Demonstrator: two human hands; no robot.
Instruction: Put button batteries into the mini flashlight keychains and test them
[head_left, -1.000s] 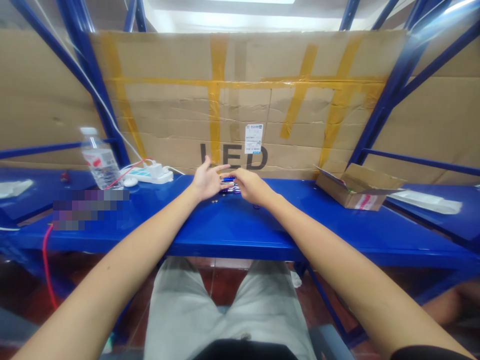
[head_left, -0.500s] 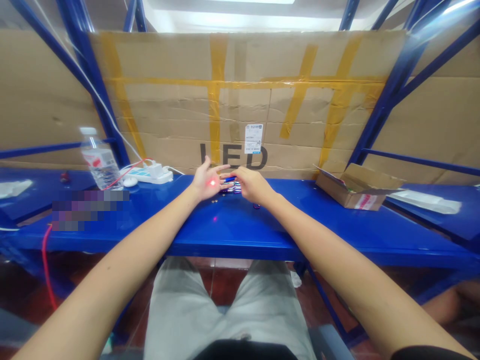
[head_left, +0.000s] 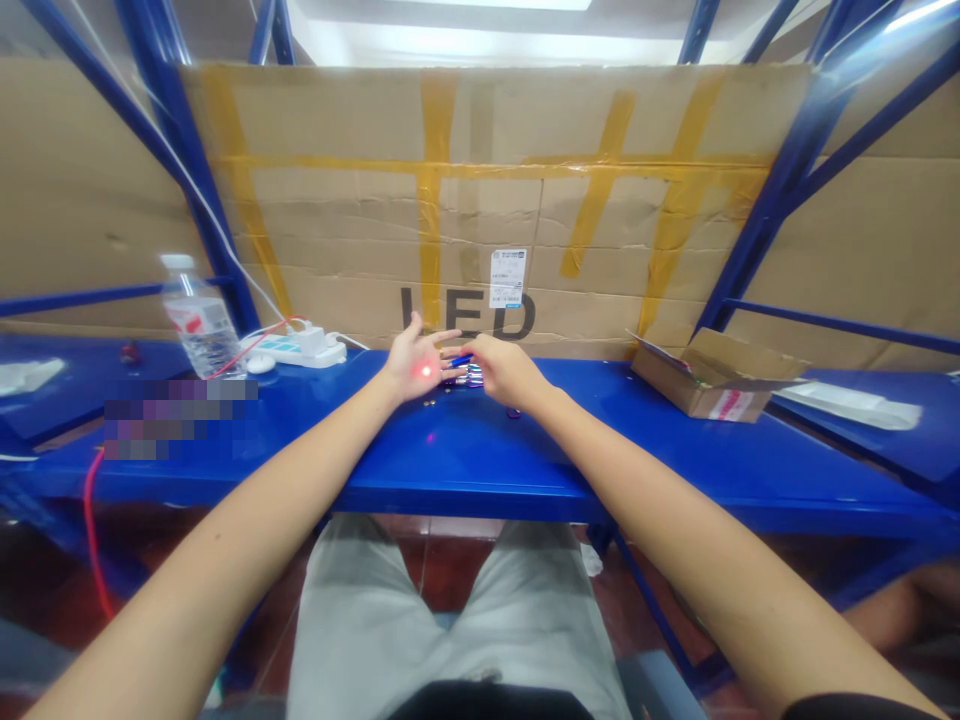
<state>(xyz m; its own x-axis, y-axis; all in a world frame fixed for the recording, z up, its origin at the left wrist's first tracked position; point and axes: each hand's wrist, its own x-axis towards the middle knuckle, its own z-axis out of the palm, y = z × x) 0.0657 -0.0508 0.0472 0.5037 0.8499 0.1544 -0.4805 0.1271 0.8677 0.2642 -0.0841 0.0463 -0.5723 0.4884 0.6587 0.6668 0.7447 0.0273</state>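
Observation:
My right hand is closed around a slim blue laser pointer, which points left. A bright red spot falls on the upturned palm of my left hand; its fingers are spread and it holds nothing. Several shiny metallic tubes lie on the table beneath my right fingers, partly hidden by them. Tiny silver pieces rest just below my left hand. A small dark item lies under my right wrist.
The blue table backs onto a large taped cardboard sheet. An open cardboard box sits on the right. To the left are a water bottle, a white power strip and a red cable.
The red spot has shifted very slightly down on my left palm. Both hands stay nearly still, and the laser pointer remains in my right hand.

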